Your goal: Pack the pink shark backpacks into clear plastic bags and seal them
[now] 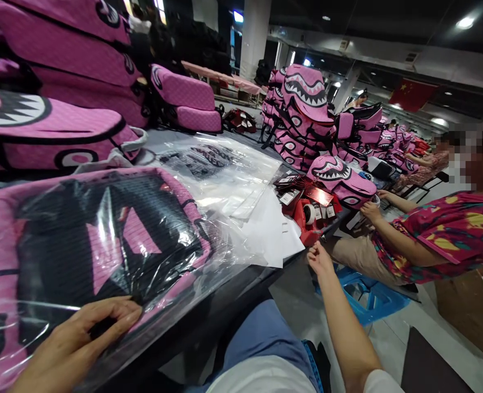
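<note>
A pink and black backpack (53,234) lies flat before me inside a clear plastic bag (184,262). My left hand (81,338) pinches that bag at its near edge, thumb and fingertips together. Farther right, my right hand (320,259) is raised just off the table edge, its fingers drawn into a pinch. Whatever is between them is too small to make out. Close beyond it stands a red tape dispenser (307,232) with a white roll. White paper sheets (266,240) and a pile of clear bags (233,169) lie between the wrapped backpack and the dispenser.
Red hang tags (293,191) are heaped behind the dispenser. Pink shark-mouth backpacks are stacked at left (77,65) and farther along the table (302,109). A co-worker (430,234) at right handles another pink backpack (342,183), near a blue stool (364,297).
</note>
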Available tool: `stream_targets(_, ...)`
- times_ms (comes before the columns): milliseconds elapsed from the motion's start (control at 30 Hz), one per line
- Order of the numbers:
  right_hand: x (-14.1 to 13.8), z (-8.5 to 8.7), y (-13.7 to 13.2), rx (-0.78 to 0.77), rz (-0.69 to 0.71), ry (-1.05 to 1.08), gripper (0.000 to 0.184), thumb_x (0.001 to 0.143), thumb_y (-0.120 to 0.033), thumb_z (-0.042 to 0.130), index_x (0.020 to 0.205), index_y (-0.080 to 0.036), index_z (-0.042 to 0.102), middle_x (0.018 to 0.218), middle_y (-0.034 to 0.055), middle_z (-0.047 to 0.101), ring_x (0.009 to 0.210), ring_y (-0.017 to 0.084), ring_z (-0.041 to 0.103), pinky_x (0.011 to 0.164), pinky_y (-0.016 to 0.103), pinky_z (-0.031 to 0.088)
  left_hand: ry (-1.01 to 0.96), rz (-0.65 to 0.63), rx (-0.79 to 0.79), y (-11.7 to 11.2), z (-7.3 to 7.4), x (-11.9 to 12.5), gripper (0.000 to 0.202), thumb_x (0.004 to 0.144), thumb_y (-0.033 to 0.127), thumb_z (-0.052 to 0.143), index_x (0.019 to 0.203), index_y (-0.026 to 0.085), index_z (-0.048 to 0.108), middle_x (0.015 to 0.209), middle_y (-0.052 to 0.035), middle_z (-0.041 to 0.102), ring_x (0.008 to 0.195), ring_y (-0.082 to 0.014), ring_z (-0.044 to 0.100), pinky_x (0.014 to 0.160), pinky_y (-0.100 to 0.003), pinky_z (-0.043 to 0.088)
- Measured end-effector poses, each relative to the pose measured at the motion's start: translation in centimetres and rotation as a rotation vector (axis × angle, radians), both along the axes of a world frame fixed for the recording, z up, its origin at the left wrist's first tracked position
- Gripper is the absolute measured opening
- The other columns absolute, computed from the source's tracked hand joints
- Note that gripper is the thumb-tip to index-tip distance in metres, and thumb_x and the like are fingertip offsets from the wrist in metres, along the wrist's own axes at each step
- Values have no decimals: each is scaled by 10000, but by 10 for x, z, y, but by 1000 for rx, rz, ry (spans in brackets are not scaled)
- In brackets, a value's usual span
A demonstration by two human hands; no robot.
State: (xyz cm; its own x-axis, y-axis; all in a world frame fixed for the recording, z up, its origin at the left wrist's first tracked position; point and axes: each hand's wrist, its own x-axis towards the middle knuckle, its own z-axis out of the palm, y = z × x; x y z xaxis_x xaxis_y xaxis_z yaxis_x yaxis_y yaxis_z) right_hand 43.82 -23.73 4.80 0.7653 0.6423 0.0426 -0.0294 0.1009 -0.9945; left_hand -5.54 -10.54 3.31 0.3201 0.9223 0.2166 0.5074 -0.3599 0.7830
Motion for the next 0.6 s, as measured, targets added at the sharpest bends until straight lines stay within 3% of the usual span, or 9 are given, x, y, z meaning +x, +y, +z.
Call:
stream_targets(100,-57,5,15,54,266,118,455,832,-501,715,642,-245,390,540,-95,269,443,93,231,369,190,198,5,-54,-123,-9,19,6,572,637,836,666,618,267,722,869,-37,790,835,-279,735,772,-362,624)
stream_targets(167,-101,21,25,87,606,211,431,885,-546,667,685,-243,435,559,-90,279,456,96,228,388,203,210,-17,-33,-134,-15,28,11,561,680,792,656,656,235,722,878,-67,778,845,-271,717,774,-345,595)
stream_targets(233,-140,45,41,77,1036,185,425,910,-571,646,721,-235,468,570,-83,331,477,95,260,436,218,241,-36,-22,-126,-19,33,15,520,736,727,617,665,220,708,842,-75,757,820,-255,692,767,-339,560)
stream_targets(300,-170,73,65,24,1405,-75,390,919,-535,658,746,-216,516,612,-62,427,532,96,334,504,229,284,-30,-29,-144,-20,37,18,445,779,634,591,662,216,688,810,-66,740,805,-235,669,765,-329,526)
stream_targets(367,-195,97,99,-18,1655,-461,331,933,-478,652,777,-197,571,674,-44,491,594,99,385,558,232,305,-23,-33,-161,-20,39,19,382,789,562,586,648,216,667,784,-54,726,812,-225,651,766,-320,494)
stream_targets(433,-218,112,133,-23,1801,-835,278,947,-426,627,797,-193,605,696,-42,513,622,103,412,582,233,301,-27,-35,-166,-19,40,20,347,793,517,584,635,215,649,770,-44,717,823,-221,638,776,-320,470)
stream_targets(500,-238,114,160,-25,1871,-1164,207,933,-359,642,797,-205,621,696,-45,540,638,109,448,588,234,283,-38,-38,-166,-19,41,21,330,804,484,577,624,214,636,765,-40,712,828,-219,631,785,-323,456)
stream_targets(600,-260,101,184,-133,1816,-1555,189,873,-318,725,745,-223,623,659,-48,578,633,117,496,573,243,253,-45,-43,-165,-20,39,21,299,813,441,584,628,211,632,784,-40,717,839,-218,630,793,-325,446)
